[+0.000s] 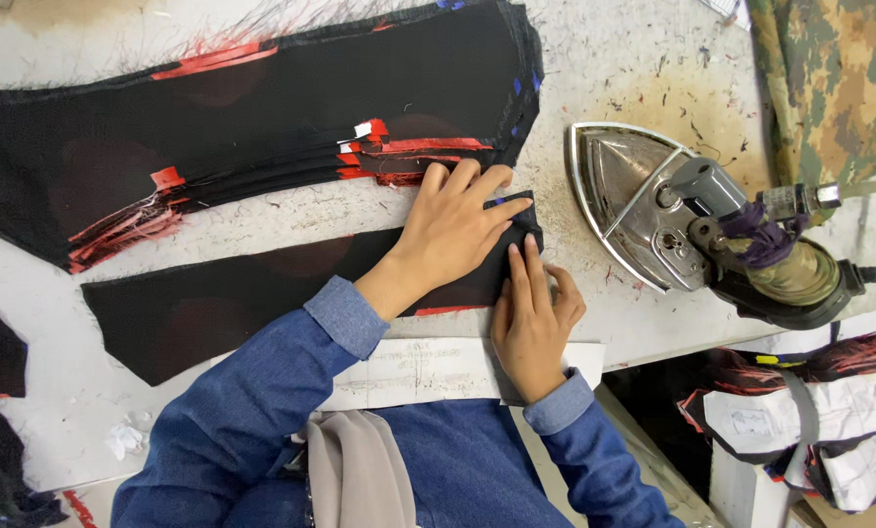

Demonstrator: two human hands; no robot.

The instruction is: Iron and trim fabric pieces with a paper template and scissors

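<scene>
A long black fabric piece (pixel 223 303) with a red edge lies across the white table in front of me. My left hand (pixel 458 230) lies flat on its right end, fingers spread. My right hand (pixel 534 318) sits just below, its fingers pinching and pressing the folded right end of the same piece. A white paper pattern strip (pixel 418 372) lies at the table's near edge under my forearms. Both sleeves are blue denim.
A stack of black pieces with red trim (pixel 242 117) spreads across the far side of the table. A metal steam iron (pixel 692 220) rests to the right of my hands. Camouflage cloth (pixel 839 78) hangs at top right. Bundled pieces with paper tags (pixel 810 411) sit below right.
</scene>
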